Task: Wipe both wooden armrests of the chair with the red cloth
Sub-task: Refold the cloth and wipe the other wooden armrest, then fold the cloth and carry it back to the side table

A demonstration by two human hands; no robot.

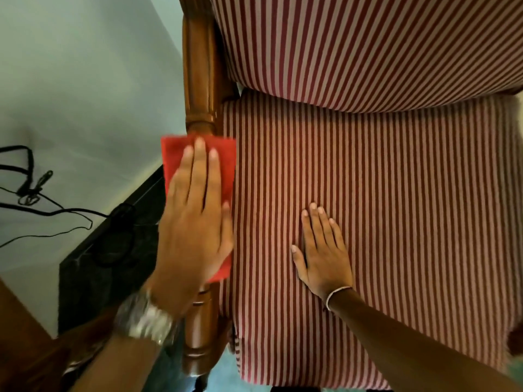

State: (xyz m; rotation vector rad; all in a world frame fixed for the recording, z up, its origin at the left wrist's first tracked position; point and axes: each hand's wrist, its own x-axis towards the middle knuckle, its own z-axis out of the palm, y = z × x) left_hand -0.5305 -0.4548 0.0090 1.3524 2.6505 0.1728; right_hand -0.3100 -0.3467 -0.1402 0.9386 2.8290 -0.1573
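1. Two hands in view. Left hand (pixel 195 222) lies flat, fingers (pixel 200 162) extended and pressing the red rectangular cloth (pixel 172 154) onto the polished turned-wood armrest (pixel 198 89) at the chair's left side, roughly 9 o'clock of the seat. Not a pinch grasp; the palm pins the cloth against the wood.
2. Right hand (pixel 322 256) rests open, palm down, on the red-and-pale striped seat cushion (pixel 396 207), holding nothing. It appears to brace the body.
3. Cloth position: draped across the armrest's middle stretch, with bare wood showing beyond the fingertips toward 12 o'clock and again below the wrist toward 6 o'clock.
4. Step in hand (judgement): wiping of the first armrest, mid-length. The second armrest is not in view; only a dark wooden knob shows at the frame's far right edge, so its condition cannot be told.
5. Next move calls for (judgement): keeping flat pressure and sliding the cloth along the rail toward 12 o'clock to cover the grooved turnings, then back toward 6 o'clock. Afterwards, carrying the cloth across to the 3 o'clock side.
6. Other items: metal wristwatch (pixel 144 318) on the left wrist, thin pale bracelet (pixel 336 295) on the right; black cables (pixel 42 205) on the pale floor at 9 o'clock.
7. Writing or brands: none legible; watch face blurred.
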